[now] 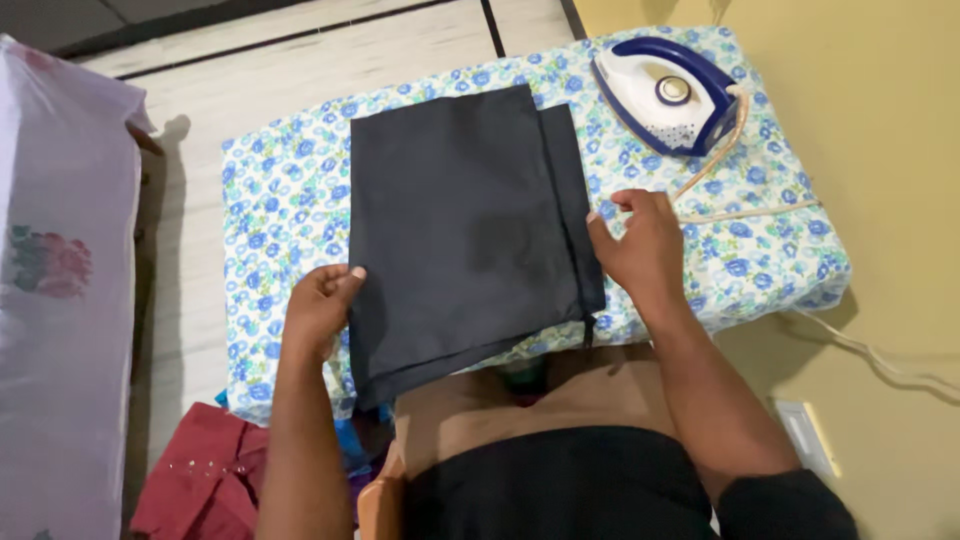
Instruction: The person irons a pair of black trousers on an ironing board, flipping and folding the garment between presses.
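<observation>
Here the left hand (320, 305) and right hand (640, 245) pinch the folded dark cloth (465, 235) by its side edges, best kept taut and square on the floral pad (280, 200).

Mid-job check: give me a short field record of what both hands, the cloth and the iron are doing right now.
left hand: grips the left edge of the dark folded cloth
right hand: pinches the cloth's right edge
cloth: lies flat on the floral padded board, near end hanging over the edge
iron: white and blue, resting on the board's far right corner, untouched
cord: trails across the board behind the right hand
</observation>
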